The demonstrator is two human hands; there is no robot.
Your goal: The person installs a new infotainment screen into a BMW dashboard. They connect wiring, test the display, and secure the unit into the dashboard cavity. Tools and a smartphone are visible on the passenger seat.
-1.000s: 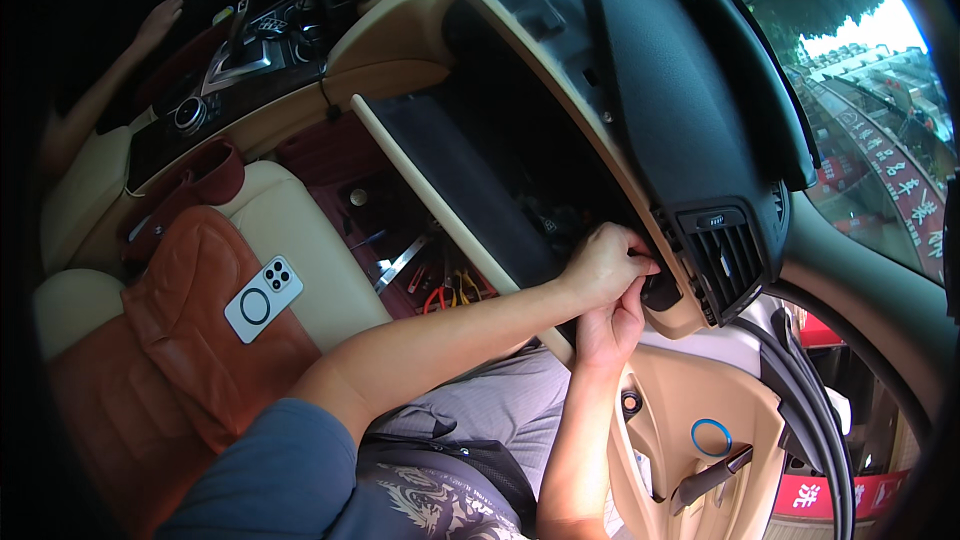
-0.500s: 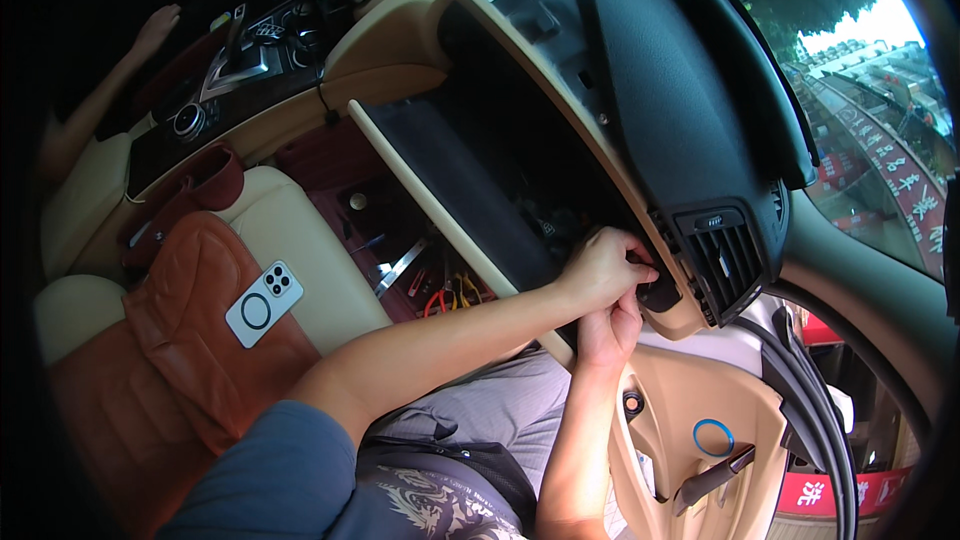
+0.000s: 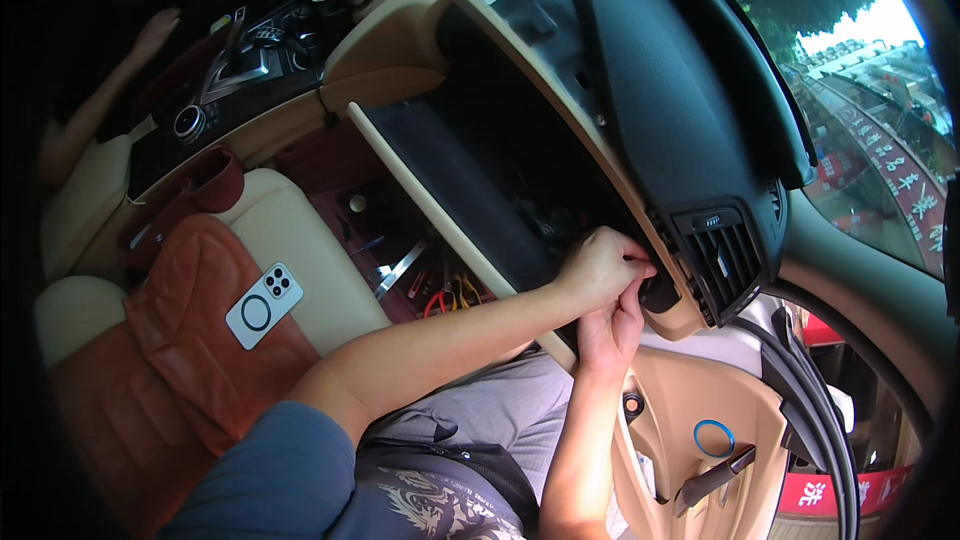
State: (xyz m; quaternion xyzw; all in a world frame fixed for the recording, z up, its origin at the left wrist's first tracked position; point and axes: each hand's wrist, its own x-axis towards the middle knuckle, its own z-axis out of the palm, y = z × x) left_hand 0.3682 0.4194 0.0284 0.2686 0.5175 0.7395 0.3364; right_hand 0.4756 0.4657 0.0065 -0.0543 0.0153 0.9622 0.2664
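Observation:
Both hands meet at the right end of the dashboard, at the corner of the opened glove box (image 3: 430,195) and just below the air vent (image 3: 722,262). My left hand (image 3: 600,268) reaches across with thumb and fingertips pinched together at the beige trim edge. Just beneath it, my right hand (image 3: 611,330) is closed, its fingertips raised against the left ones. Whatever they pinch is too small or hidden to name. A dark opening (image 3: 660,292) in the trim end lies right beside the fingertips. The glove box interior is mostly in shadow.
A white phone (image 3: 264,306) lies on the brown seat cover (image 3: 190,340). Pliers (image 3: 462,292) and other tools lie in the footwell. To the right is the open beige door (image 3: 700,390) with a blue ring (image 3: 714,438). Another person's hand (image 3: 157,30) shows at far left.
Almost nothing differs. My fingertips have shifted very slightly at the trim edge, both hands staying in the same place.

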